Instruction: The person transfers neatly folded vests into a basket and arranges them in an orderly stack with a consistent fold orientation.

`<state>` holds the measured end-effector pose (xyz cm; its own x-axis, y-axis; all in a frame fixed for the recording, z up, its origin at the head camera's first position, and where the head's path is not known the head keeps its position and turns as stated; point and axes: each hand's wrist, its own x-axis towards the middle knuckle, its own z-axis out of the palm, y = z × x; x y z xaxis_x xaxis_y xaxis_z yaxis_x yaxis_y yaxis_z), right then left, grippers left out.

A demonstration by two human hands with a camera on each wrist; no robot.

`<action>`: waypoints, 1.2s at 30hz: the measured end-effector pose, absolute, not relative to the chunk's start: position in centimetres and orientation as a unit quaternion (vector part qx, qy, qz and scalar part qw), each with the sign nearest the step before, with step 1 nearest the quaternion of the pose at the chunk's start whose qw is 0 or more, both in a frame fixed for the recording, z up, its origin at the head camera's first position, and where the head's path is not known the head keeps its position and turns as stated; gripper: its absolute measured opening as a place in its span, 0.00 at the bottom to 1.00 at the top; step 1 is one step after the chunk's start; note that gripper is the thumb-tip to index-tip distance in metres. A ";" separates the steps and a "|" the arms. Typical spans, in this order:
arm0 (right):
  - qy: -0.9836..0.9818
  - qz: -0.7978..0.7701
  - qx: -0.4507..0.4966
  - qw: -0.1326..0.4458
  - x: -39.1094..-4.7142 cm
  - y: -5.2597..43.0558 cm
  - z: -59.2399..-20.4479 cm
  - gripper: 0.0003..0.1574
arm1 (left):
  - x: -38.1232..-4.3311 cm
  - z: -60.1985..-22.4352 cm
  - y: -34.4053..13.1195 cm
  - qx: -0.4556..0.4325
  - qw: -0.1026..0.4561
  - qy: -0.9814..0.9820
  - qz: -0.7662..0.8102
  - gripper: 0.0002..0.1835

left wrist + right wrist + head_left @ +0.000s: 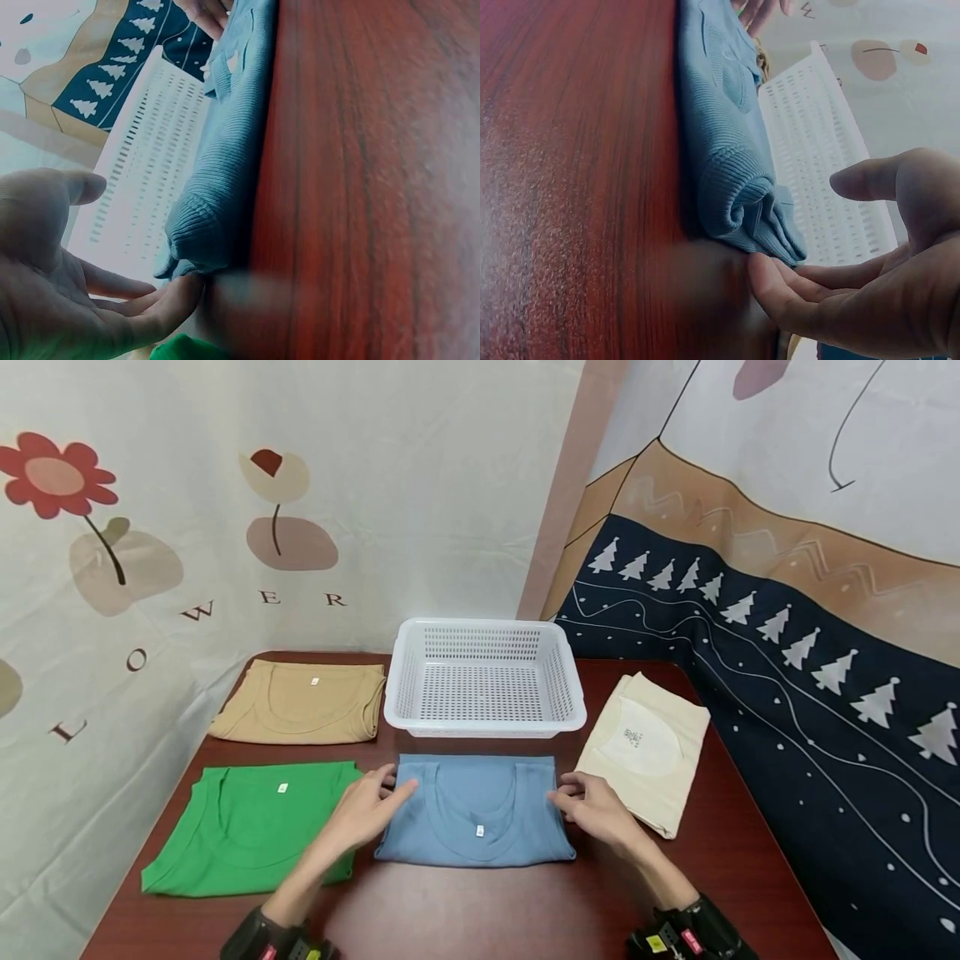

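A folded blue T-shirt (472, 797) lies flat on the table with its neckline and small label facing up. At its left edge is my left hand (366, 810), thumb raised over the cloth; in the left wrist view its fingertips (189, 291) touch the shirt's lower side edge. My right hand (600, 812) is at the opposite edge. The right wrist view shows its fingertips (763, 274) against the folded layers (739, 202), with the thumb held apart from them. Neither hand pinches the cloth.
Behind the shirt stands a white perforated basket (487, 727). A folded green shirt (255, 827) and a tan one (322, 697) lie left, a folded cream garment (648, 752) right. All rest on the dark red-brown table (450, 910), with printed curtains (450, 485) behind.
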<state>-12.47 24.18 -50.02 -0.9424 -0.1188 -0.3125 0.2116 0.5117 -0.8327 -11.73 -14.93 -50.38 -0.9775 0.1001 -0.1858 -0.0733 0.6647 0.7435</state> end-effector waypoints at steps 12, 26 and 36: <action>0.812 -0.551 0.060 0.184 -13.4 24.0 -50.5 0.41 | -12.7 -50.8 -15.3 -0.061 0.176 0.816 0.547 0.44; 0.730 -0.631 0.070 0.253 -14.9 23.7 -51.6 0.20 | -13.3 -51.4 -15.1 -0.082 0.215 0.758 0.610 0.42; 0.792 -0.573 0.050 0.206 -14.5 22.6 -51.2 0.29 | -13.4 -52.3 -14.8 -0.050 0.225 0.754 0.615 0.17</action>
